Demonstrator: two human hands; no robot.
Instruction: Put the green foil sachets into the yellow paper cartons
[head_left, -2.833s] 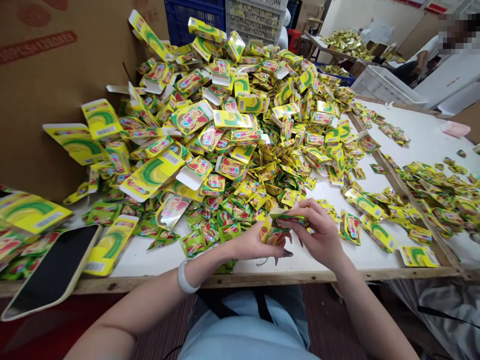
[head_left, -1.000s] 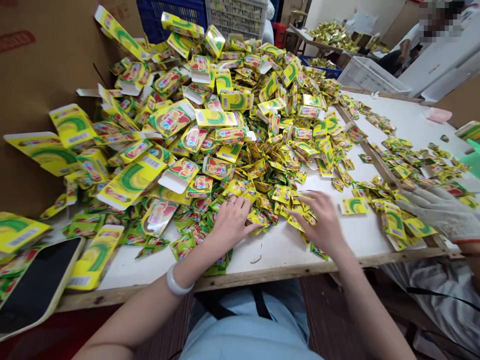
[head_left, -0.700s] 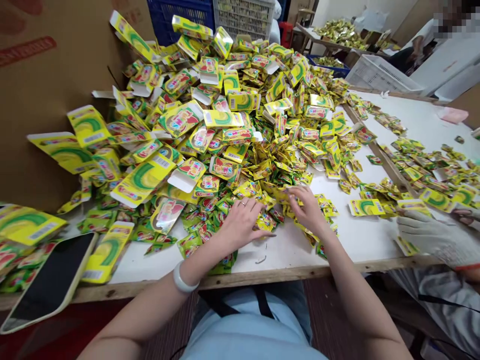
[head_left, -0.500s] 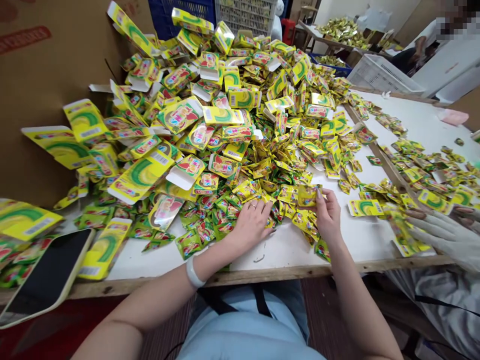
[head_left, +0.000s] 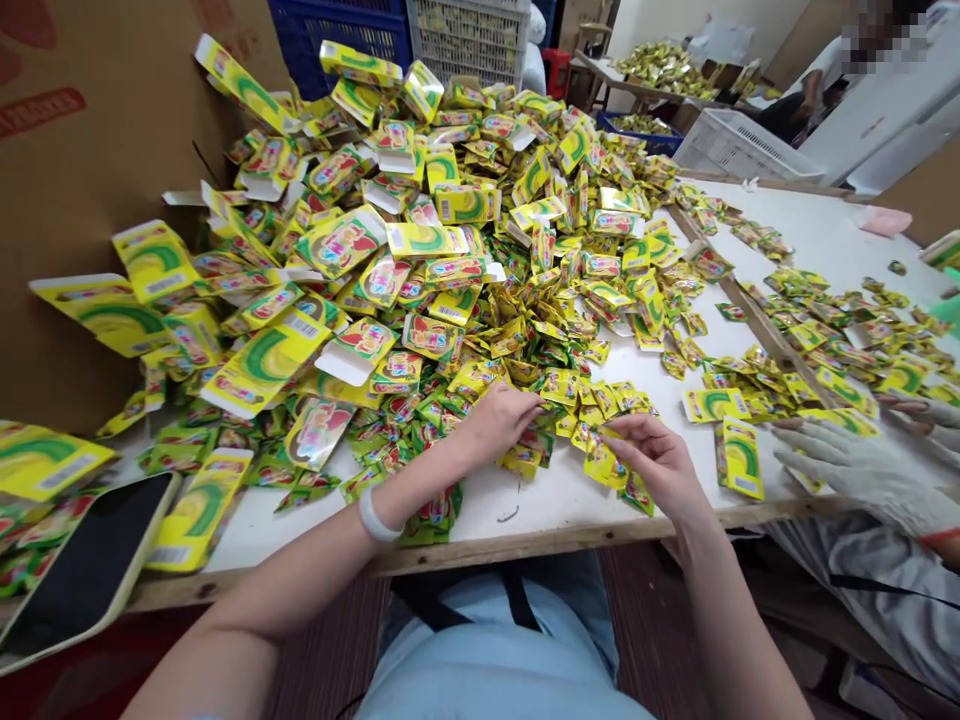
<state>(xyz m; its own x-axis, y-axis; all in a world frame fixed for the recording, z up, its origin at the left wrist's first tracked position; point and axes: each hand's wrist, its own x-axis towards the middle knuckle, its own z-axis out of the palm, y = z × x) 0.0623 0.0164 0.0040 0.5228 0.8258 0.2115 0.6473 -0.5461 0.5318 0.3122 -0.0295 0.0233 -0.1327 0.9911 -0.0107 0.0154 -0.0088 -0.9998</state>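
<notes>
Small yellow and green foil sachets [head_left: 559, 388] lie in a loose heap at the middle of the table front. My left hand [head_left: 499, 425] rests over the heap's near side, fingers curled and tips together; what they hold, if anything, is hidden. To its right, my right hand [head_left: 660, 460] pinches the edge of a yellow sachet [head_left: 604, 466] between thumb and fingers. A few green sachets [head_left: 439, 510] sit at the table edge under my left forearm. Flat and half-formed yellow boxes [head_left: 349, 240] printed with fruit are piled behind my left hand.
A phone [head_left: 82, 570] lies at the left table edge, with a big carton [head_left: 150, 120] behind. A co-worker's gloved hand [head_left: 862, 470] is at the right, beside a yellow box [head_left: 741, 458]. A wooden strip [head_left: 772, 330] divides the white tabletop. Crates [head_left: 469, 40] stand behind.
My right hand has lowered its sachet onto the others and moved slightly down. My left hand's fingers have drawn together. Green sachets have come nearer the edge. The co-worker's box now lies apart from the glove.
</notes>
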